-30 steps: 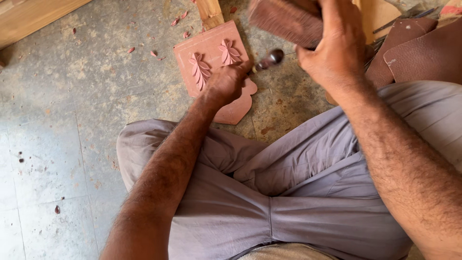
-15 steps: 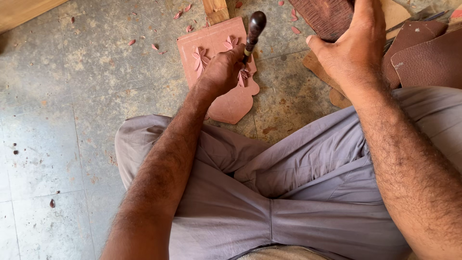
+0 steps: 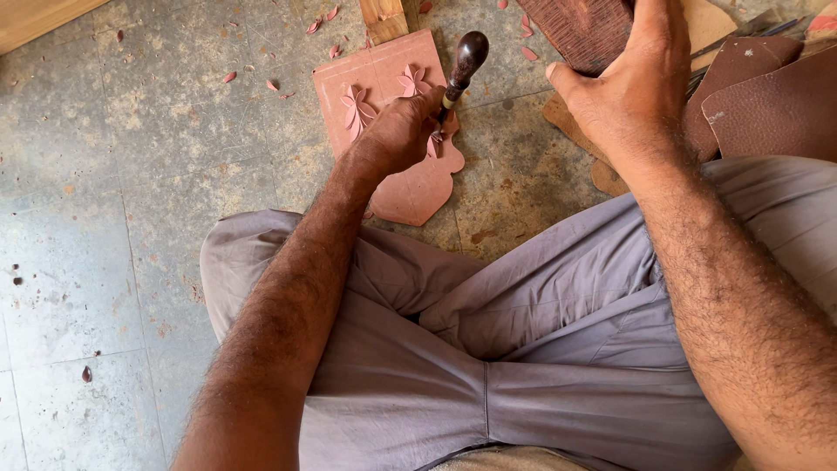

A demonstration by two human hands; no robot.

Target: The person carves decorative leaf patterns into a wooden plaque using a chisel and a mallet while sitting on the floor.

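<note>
On the left, the floor [image 3: 113, 174] is worn grey tile, scattered with reddish chips [image 3: 270, 85]. A pale plank [image 3: 35, 17] crosses the top left corner.

The person sits cross-legged in grey trousers [image 3: 488, 349], and the left forearm runs up from the lower edge, over the left knee, toward the top centre. The left hand [image 3: 399, 133] rests knuckles-up on a reddish panel [image 3: 418, 187] that lies flat on the floor just ahead of the knees, with petal shapes [image 3: 357, 109] cut into its upper part. The fingers of this hand are curled tight around the lower shaft of a chisel [image 3: 462, 65]; its dark rounded handle stands up and tilts to the right above the hand, and its tip is hidden beneath the hand, against the panel. A small wood block [image 3: 384, 17] lies at the panel's top edge.

To the right, the right forearm rises steeply from the lower right corner. The right hand [image 3: 632, 87] is raised well apart from the chisel, back toward the camera, thumb spread to the left, fingers wrapped over the end of a dark ribbed mallet [image 3: 575, 30] near the top edge. Brown leather pieces [image 3: 776, 105] lie beside the right knee.
</note>
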